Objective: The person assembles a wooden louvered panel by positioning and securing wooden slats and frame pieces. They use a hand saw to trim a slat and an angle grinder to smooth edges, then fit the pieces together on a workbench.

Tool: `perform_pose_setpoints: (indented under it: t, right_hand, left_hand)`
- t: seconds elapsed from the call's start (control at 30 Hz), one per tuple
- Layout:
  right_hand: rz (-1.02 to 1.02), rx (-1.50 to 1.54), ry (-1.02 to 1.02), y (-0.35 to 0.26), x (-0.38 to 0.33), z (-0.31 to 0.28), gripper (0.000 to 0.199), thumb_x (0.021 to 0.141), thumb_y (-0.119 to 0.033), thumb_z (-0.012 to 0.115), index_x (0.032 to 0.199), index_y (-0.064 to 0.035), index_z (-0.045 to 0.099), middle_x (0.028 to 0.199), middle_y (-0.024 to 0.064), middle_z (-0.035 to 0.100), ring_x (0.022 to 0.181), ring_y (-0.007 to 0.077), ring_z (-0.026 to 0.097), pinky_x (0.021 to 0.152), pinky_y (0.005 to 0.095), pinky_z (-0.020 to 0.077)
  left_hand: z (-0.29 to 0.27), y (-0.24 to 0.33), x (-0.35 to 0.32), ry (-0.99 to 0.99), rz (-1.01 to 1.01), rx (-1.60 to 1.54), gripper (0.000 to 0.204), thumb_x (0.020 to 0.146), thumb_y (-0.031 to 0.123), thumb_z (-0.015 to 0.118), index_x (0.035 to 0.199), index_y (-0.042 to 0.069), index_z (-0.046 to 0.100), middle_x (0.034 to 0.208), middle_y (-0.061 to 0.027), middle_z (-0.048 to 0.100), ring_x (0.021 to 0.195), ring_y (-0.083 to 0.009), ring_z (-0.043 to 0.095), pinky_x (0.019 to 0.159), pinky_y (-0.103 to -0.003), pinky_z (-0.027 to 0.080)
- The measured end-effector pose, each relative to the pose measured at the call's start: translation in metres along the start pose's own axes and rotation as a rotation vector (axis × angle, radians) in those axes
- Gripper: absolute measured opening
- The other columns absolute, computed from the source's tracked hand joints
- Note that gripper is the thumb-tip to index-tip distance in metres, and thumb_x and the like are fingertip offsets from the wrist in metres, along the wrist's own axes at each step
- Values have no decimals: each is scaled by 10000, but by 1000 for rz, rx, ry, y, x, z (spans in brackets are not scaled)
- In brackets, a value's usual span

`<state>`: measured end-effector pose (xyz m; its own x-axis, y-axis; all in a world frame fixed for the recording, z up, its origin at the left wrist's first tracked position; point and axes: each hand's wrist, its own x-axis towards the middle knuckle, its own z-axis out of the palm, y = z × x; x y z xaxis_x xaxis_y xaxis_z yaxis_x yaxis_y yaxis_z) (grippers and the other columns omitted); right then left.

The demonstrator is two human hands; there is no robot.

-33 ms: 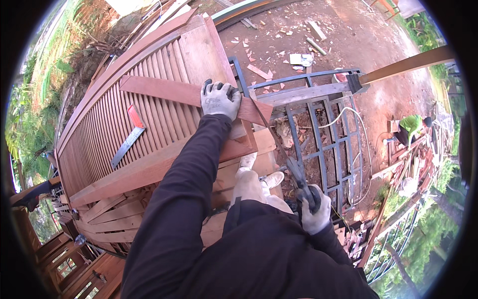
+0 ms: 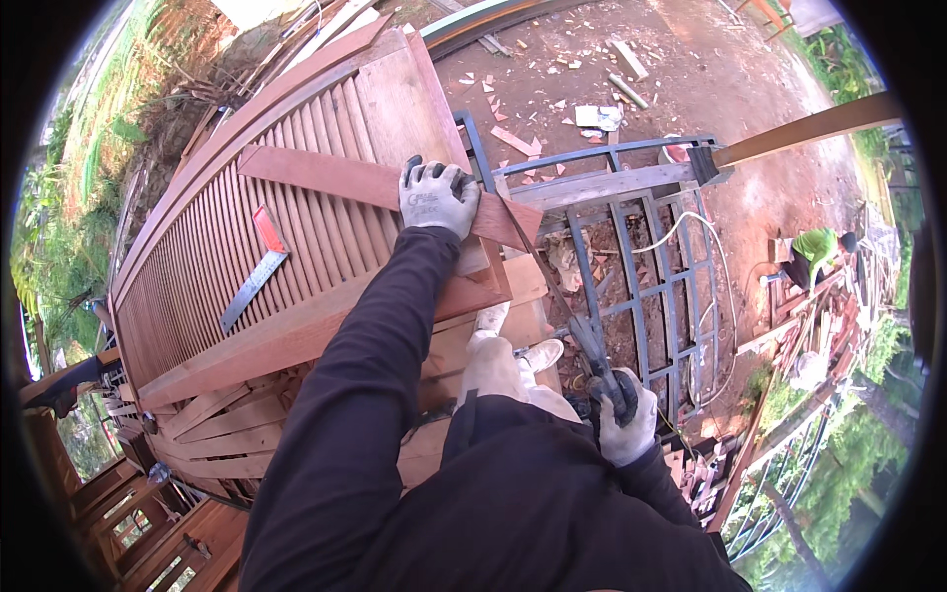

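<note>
My left hand [image 2: 440, 197], in a grey-white glove with dark fingertips, grips a reddish wooden board [image 2: 321, 178] and presses it down. The board lies slantwise across a slatted wooden panel [image 2: 414, 109], its right end jutting past the panel's edge. In my right hand [image 2: 626, 414], also gloved, is the handle of a handsaw [image 2: 588, 340]. The saw's narrow blade runs up to the board's overhanging end and crosses it just right of my left hand. A try square [image 2: 254, 288] with a red stock and a metal blade rests on the slats, left of the board.
A dark metal frame [image 2: 641, 293] lies at the right, a timber beam [image 2: 612, 185] across it and a pale cable [image 2: 732, 286] beside it. Wood offcuts [image 2: 513, 140] litter the dirt ground. A person in a green top [image 2: 814, 252] crouches at the far right near stacked timber.
</note>
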<state>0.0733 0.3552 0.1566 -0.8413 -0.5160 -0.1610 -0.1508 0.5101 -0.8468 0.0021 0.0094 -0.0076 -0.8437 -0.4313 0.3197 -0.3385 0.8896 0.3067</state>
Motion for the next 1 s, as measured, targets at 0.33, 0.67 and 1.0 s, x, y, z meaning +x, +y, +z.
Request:
perform_pose_setpoints:
  t: [0.33,0.67,1.0]
  right_hand:
    - [-6,-13,-14,-2,35,14,146,910,-105,657,991,11,621,782,186,687,697,367,707,588,381,538]
    - [-16,17,24,12,79,51,186,940,-179,619,1056,-33,614,775,183,672,708,417,671,617,443,520]
    - [-39,-79,108,6,63,36,163,931,-176,631,999,-27,635,767,168,677,739,392,690,621,428,530]
  left_hand:
    - [0,-2,7,-60,-55,28,258,833,371,643,910,133,704,1034,-130,678,1200,-369,534,1106,-500,320]
    - [1,1,7,-17,-3,12,242,820,363,640,888,139,703,981,-118,678,1118,-338,581,1099,-490,329]
    - [-1,4,7,-32,-12,9,239,825,355,620,898,145,708,984,-109,684,1101,-322,590,1107,-488,322]
